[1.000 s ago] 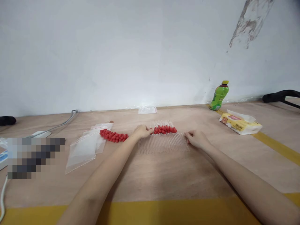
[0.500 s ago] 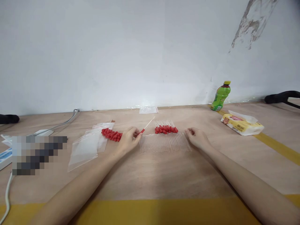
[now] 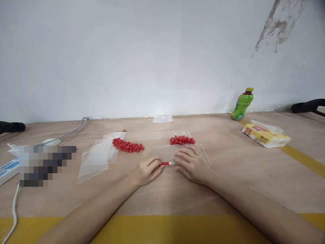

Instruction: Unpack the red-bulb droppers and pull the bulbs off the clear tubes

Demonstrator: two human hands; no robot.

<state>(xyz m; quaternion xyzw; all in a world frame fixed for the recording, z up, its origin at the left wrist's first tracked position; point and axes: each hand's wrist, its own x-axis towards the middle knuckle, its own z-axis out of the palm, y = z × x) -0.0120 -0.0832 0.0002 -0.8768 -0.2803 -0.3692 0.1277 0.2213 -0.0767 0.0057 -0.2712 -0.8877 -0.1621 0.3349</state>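
Note:
My left hand [image 3: 149,171] is closed around the red bulb of a dropper [image 3: 164,163], which lies sideways just in front of a row of clear tubes [image 3: 166,152]. The dropper's clear stem runs to the right, between the thumb and fingers of my right hand [image 3: 191,164]; the far end is hidden there. Fingers of that hand also cover part of the tube row. Behind the row, several droppers [image 3: 181,139] with red bulbs lie side by side, their stems pointing away from me. To the left is a pile of loose red bulbs [image 3: 128,145].
Clear zip bags [image 3: 95,162] lie beside the bulb pile, and another bag [image 3: 162,119] is by the wall. At right stand a green bottle [image 3: 242,105] and a tissue pack [image 3: 266,135]. A power strip [image 3: 8,169] with cables and a blurred-out object are at left.
My left hand has come down and nearer with the dropper, turning it level. My right hand has moved left from beside the tubes onto the dropper's stem. The view has shifted slightly.

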